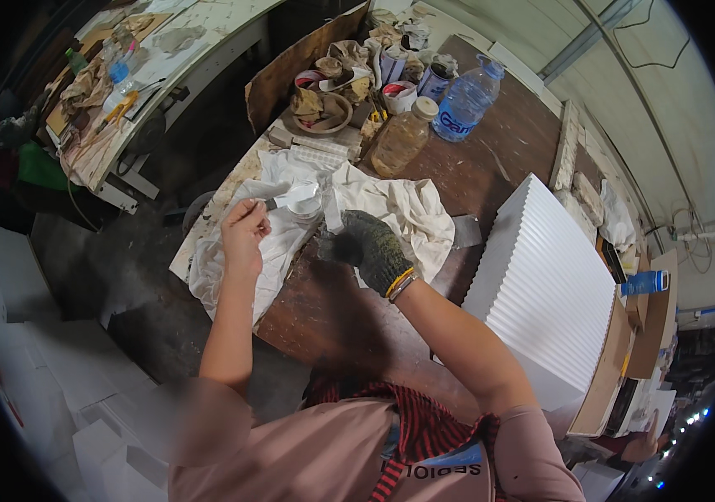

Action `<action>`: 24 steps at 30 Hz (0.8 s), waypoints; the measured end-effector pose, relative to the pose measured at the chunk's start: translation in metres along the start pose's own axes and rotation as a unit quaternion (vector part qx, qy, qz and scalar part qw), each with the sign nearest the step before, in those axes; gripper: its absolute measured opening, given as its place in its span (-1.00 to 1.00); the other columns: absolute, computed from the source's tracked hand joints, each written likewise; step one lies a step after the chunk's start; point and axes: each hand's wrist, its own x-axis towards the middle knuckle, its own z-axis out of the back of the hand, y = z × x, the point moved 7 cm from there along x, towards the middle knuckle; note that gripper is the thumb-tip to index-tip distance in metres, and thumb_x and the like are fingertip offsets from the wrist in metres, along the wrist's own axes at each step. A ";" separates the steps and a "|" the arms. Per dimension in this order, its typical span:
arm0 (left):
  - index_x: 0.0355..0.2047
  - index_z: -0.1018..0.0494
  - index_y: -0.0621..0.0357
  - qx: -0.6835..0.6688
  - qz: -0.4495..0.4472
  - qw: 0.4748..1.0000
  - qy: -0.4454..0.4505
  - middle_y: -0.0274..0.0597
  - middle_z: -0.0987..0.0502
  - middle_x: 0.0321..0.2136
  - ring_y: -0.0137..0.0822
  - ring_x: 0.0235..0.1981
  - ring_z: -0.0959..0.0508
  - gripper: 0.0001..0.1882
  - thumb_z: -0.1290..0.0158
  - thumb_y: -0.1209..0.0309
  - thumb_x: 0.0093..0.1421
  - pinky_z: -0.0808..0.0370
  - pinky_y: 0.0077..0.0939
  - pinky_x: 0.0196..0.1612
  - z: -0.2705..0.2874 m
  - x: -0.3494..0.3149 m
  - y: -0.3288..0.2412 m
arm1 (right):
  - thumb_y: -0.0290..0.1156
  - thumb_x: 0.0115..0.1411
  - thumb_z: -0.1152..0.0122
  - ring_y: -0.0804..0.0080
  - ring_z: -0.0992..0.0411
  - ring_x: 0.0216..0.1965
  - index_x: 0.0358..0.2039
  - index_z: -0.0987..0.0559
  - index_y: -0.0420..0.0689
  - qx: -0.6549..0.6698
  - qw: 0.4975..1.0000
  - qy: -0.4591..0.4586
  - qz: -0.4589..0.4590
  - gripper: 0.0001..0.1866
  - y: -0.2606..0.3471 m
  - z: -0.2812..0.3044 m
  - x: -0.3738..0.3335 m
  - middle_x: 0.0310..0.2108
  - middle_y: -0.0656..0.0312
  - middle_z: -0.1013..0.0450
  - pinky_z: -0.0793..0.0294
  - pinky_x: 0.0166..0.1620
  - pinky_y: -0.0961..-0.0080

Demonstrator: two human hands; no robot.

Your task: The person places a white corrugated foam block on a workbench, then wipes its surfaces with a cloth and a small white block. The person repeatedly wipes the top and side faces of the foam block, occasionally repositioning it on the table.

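Observation:
My bare left hand (246, 227) is closed, thumb and fingertips pinched on what looks like a putty knife (282, 201), its blade toward a small pale, glossy round thing (306, 206). My right hand (367, 249), in a dark knitted glove with a yellow cuff, curls in just beside that thing. A flat grey strip (332, 212) rises at the gloved fingertips; the fingers are partly hidden, and what they grip I cannot make out. White cloth (236, 280) spreads under the left hand, and cream cloth (408, 205) lies beyond the right.
Beyond the cloths stand a brownish capped jar (405, 138), a clear blue-labelled water bottle (468, 100) and several cans with crumpled rags. A flat grey plate (466, 232) lies on the brown tabletop (316, 314). White ribbed panels (546, 293) are stacked at the right.

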 end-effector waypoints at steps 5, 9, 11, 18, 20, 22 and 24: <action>-0.28 -0.53 0.19 0.088 -0.020 0.993 0.079 -0.41 -0.51 -0.47 -0.54 -0.48 -0.46 -0.97 -0.11 0.58 0.29 -0.44 -0.59 -0.35 -0.020 -0.021 0.009 | -0.66 0.08 -0.27 0.29 -0.57 -0.11 -0.03 -0.54 -0.19 0.114 0.985 0.010 -0.128 -0.60 -0.006 -0.003 0.001 -0.17 0.13 -0.57 -0.61 -0.02 0.38; -0.32 -0.49 0.26 0.219 -0.111 0.967 0.076 -0.38 -0.49 -0.49 -0.58 -0.48 -0.40 -0.96 -0.12 0.63 0.26 -0.35 -0.65 -0.37 -0.024 -0.019 -0.001 | -0.70 0.06 -0.26 0.32 -0.57 -0.11 0.00 -0.53 -0.22 0.182 0.973 0.016 -0.141 -0.56 -0.003 -0.009 0.003 -0.16 0.15 -0.58 -0.62 0.01 0.38; -0.35 -0.45 0.25 0.187 -0.119 0.974 0.054 -0.40 -0.47 -0.50 -0.59 -0.50 -0.37 -0.93 -0.12 0.63 0.26 -0.32 -0.64 -0.39 -0.022 -0.021 -0.003 | -0.71 0.05 -0.27 0.33 -0.58 -0.13 0.00 -0.53 -0.22 -0.032 0.998 0.037 -0.040 -0.56 0.012 -0.007 0.004 -0.16 0.15 -0.58 -0.61 0.01 0.38; -0.41 -0.37 0.21 0.193 -0.071 0.976 0.078 -0.43 -0.41 -0.52 -0.61 -0.53 -0.31 -0.85 -0.10 0.60 0.29 -0.25 -0.62 -0.46 -0.042 -0.041 0.011 | -0.73 0.01 -0.26 0.34 -0.57 -0.16 -0.03 -0.55 -0.22 -0.072 0.996 0.035 -0.043 -0.56 0.026 0.003 -0.002 -0.20 0.15 -0.58 -0.57 -0.07 0.41; -0.41 -0.37 0.20 0.164 -0.140 0.975 0.055 -0.43 -0.41 -0.53 -0.61 -0.53 -0.30 -0.85 -0.10 0.58 0.30 -0.24 -0.63 -0.46 -0.044 -0.042 0.000 | -0.73 0.01 -0.26 0.32 -0.57 -0.17 -0.04 -0.56 -0.21 -0.019 0.998 0.025 -0.060 -0.56 0.027 0.003 -0.002 -0.21 0.15 -0.58 -0.57 -0.08 0.40; -0.42 -0.36 0.18 0.180 -0.189 0.965 0.025 -0.44 -0.40 -0.54 -0.62 -0.52 -0.29 -0.84 -0.10 0.59 0.29 -0.22 -0.64 -0.46 -0.043 -0.045 -0.007 | -0.72 0.02 -0.25 0.31 -0.56 -0.19 -0.05 -0.56 -0.20 0.035 0.996 0.039 -0.076 -0.57 0.025 0.000 -0.003 -0.22 0.15 -0.58 -0.57 -0.09 0.40; -0.43 -0.35 0.18 0.179 -0.155 0.971 0.041 -0.44 -0.40 -0.54 -0.63 -0.52 -0.29 -0.83 -0.10 0.59 0.29 -0.22 -0.64 -0.45 -0.043 -0.048 0.001 | -0.72 0.03 -0.25 0.34 -0.55 -0.21 -0.04 -0.56 -0.20 -0.089 0.996 0.012 -0.007 -0.58 0.034 0.005 -0.001 -0.24 0.16 -0.57 -0.57 -0.10 0.40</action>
